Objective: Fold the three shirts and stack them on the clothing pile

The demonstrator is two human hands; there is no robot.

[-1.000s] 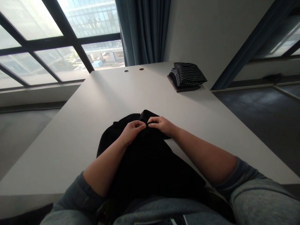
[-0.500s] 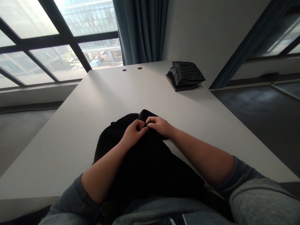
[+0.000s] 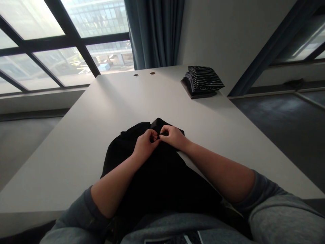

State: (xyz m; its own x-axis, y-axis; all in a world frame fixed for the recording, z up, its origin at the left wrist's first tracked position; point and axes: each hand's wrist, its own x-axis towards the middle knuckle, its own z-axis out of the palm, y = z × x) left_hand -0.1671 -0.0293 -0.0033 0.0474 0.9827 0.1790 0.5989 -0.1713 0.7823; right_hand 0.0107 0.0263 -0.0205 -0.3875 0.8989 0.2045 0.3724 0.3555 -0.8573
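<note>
A black garment point(image 3: 162, 179) lies spread over the near part of the white table, its lower part reaching my body. My left hand point(image 3: 145, 145) pinches the cloth near the garment's far end, fingers curled and thumb pressed in. Close beside it, my right hand point(image 3: 174, 137) pinches the same area between thumb and forefinger. The fingertips of both hands nearly meet there. Whatever small detail of the dark cloth lies between them is too dark to make out.
A stack of folded dark clothes point(image 3: 190, 86), with a black-and-white striped folded piece point(image 3: 207, 78) on top, sits at the table's point(image 3: 122, 101) far right. Two round cable holes lie near the far edge. Beyond are a blue curtain point(image 3: 156, 34) and windows.
Both hands stay at the same spot on the garment, with the right hand's fingers shifted slightly. The view has moved a little.
</note>
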